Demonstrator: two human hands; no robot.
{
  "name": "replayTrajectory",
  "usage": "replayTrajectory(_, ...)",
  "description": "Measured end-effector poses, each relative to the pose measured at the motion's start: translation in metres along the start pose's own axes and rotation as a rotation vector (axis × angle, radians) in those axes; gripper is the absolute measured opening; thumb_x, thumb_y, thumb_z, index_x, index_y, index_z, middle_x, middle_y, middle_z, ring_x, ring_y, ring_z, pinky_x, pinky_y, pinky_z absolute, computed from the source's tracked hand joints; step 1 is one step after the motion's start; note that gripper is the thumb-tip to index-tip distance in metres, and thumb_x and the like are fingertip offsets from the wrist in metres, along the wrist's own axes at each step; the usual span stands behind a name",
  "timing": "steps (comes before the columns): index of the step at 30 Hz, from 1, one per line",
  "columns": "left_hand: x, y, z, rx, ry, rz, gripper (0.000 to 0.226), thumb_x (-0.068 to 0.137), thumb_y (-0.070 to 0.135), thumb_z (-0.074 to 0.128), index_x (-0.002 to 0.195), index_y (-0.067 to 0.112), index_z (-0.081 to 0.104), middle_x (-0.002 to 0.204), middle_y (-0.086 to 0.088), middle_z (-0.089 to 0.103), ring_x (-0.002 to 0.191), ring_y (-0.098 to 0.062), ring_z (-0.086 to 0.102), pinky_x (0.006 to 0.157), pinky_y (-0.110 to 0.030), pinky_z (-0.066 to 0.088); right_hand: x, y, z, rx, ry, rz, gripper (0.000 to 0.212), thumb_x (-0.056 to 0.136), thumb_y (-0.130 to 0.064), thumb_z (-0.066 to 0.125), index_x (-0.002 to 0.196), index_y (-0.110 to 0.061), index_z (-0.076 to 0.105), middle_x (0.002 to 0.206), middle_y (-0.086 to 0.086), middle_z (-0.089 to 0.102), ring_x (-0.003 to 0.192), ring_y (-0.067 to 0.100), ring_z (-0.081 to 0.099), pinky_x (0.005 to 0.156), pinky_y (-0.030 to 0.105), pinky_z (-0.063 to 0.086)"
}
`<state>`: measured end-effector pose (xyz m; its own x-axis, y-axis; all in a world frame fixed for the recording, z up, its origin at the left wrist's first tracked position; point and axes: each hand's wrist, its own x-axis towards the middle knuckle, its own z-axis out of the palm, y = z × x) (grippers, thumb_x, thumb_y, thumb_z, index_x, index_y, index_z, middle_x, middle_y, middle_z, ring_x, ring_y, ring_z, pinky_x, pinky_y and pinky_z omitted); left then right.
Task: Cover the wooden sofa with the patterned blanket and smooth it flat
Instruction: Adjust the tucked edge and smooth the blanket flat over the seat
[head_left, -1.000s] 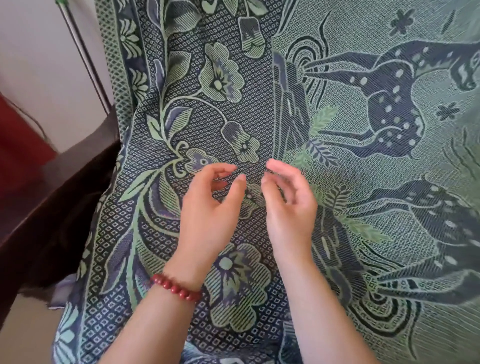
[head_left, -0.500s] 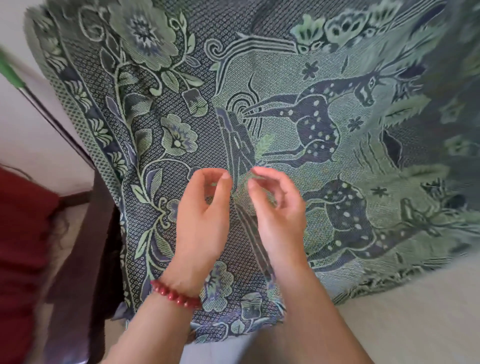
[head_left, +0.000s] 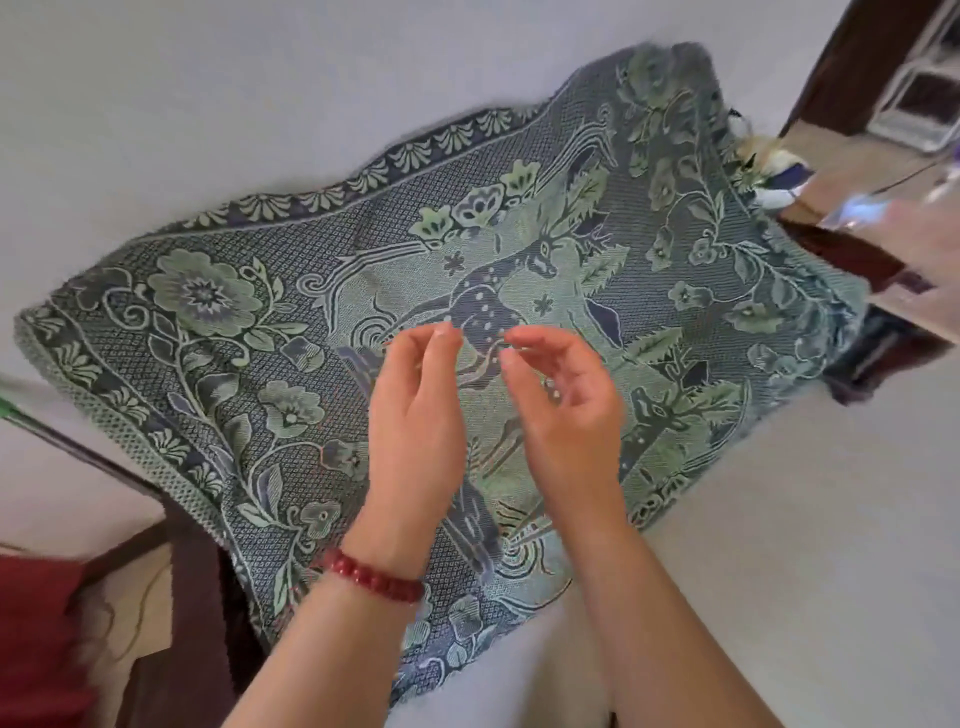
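Observation:
The green and blue patterned blanket (head_left: 234, 312), woven with flowers and deer, lies spread over the wooden sofa and hides nearly all of it. Dark brown sofa wood (head_left: 192, 597) shows only at the lower left and at the far right end (head_left: 852, 260). My left hand (head_left: 415, 415), with a red bead bracelet on its wrist, and my right hand (head_left: 561, 410) hover side by side in the air above the blanket's middle. Their fingers are loosely curled and hold nothing. Neither hand touches the cloth.
A red cloth object (head_left: 36, 623) sits at the lower left beside the sofa. A thin green-ended pole (head_left: 21, 410) leans at the left edge. A dark wooden frame (head_left: 852, 62) and a cluttered surface (head_left: 857, 171) stand at the upper right. Pale floor (head_left: 779, 519) lies on the right.
The view has drawn back, so the whole blanket and both sofa ends now show. My hands stay raised close together, holding nothing, with the fingertips a little further apart.

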<state>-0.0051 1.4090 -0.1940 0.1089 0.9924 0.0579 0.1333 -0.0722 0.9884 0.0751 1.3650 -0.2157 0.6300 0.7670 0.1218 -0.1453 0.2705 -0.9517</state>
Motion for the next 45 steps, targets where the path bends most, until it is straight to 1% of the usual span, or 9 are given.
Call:
replayTrajectory(3,-0.011,0.027,0.053,-0.077,-0.068,0.019,0.029,0.084,0.042,0.045,0.091,0.019,0.062,0.084,0.012,0.061,0.083,-0.01,0.057,0.072,-0.016,0.043,0.017,-0.034,-0.044,-0.019,0.06,-0.059,0.015,0.085,-0.004,0.066,0.089,-0.018,0.065,0.092,-0.005,0.067,0.087,0.006,0.06,0.073,0.013,0.046)
replayTrajectory(7,-0.025,0.058,0.126,-0.098,-0.123,0.056,0.023,0.096,0.027,0.045,0.094,0.012,0.062,0.083,0.01,0.059,0.08,-0.008,0.053,0.066,-0.007,0.038,0.047,-0.068,-0.11,-0.075,0.14,-0.127,0.013,0.085,-0.004,0.067,0.091,-0.015,0.065,0.094,0.001,0.067,0.085,0.007,0.059,0.071,0.011,0.045)
replayTrajectory(11,-0.029,0.085,0.196,-0.092,-0.148,0.078,0.027,0.096,0.034,0.041,0.081,0.025,0.061,0.08,0.013,0.06,0.086,-0.012,0.058,0.076,-0.021,0.041,0.081,-0.102,-0.173,-0.114,0.192,-0.191,0.015,0.086,-0.003,0.066,0.089,-0.017,0.064,0.089,-0.002,0.066,0.082,0.004,0.059,0.07,0.01,0.044)
replayTrajectory(14,-0.032,0.104,0.247,-0.118,-0.174,0.097,0.029,0.095,0.037,0.041,0.075,0.027,0.06,0.077,0.013,0.057,0.083,-0.013,0.057,0.073,-0.02,0.039,0.107,-0.128,-0.217,-0.133,0.237,-0.25,0.012,0.086,-0.002,0.065,0.09,-0.014,0.064,0.087,-0.003,0.065,0.079,0.002,0.058,0.069,0.01,0.044)
replayTrajectory(20,-0.029,0.134,0.341,-0.145,-0.242,0.108,0.026,0.098,0.031,0.041,0.083,0.02,0.059,0.078,0.012,0.055,0.08,-0.01,0.053,0.072,-0.016,0.039,0.153,-0.165,-0.288,-0.178,0.322,-0.3,0.015,0.086,-0.002,0.065,0.087,-0.017,0.065,0.084,-0.008,0.065,0.076,-0.002,0.057,0.068,0.01,0.044)
replayTrajectory(29,0.033,0.129,0.45,-0.16,-0.282,0.075,0.028,0.096,0.035,0.041,0.096,0.014,0.06,0.091,0.002,0.064,0.087,-0.017,0.06,0.065,-0.014,0.039,0.261,-0.151,-0.348,-0.184,0.35,-0.291,0.021,0.086,0.0,0.064,0.084,-0.021,0.065,0.083,-0.003,0.065,0.067,-0.003,0.058,0.066,0.011,0.046)
replayTrajectory(32,0.079,0.126,0.491,-0.155,-0.276,0.064,0.031,0.094,0.036,0.041,0.095,0.013,0.061,0.084,0.006,0.06,0.082,-0.016,0.059,0.062,-0.011,0.038,0.324,-0.14,-0.362,-0.167,0.369,-0.276,0.02,0.085,-0.006,0.065,0.082,-0.025,0.067,0.085,-0.006,0.066,0.067,0.0,0.057,0.066,0.013,0.048)
replayTrajectory(37,0.153,0.134,0.553,-0.142,-0.263,0.055,0.027,0.096,0.033,0.041,0.088,0.017,0.061,0.078,0.007,0.058,0.072,-0.012,0.056,0.069,-0.022,0.042,0.419,-0.134,-0.374,-0.192,0.343,-0.295,0.012,0.081,-0.01,0.063,0.083,-0.022,0.065,0.08,-0.007,0.064,0.072,0.0,0.057,0.067,0.012,0.045)
replayTrajectory(45,0.234,0.13,0.617,-0.052,-0.285,0.115,0.032,0.095,0.033,0.041,0.096,0.01,0.062,0.081,0.005,0.051,0.08,-0.021,0.053,0.058,-0.011,0.036,0.521,-0.116,-0.408,-0.177,0.338,-0.236,0.009,0.079,-0.014,0.061,0.085,-0.02,0.067,0.077,-0.013,0.067,0.074,-0.001,0.059,0.07,0.015,0.048)
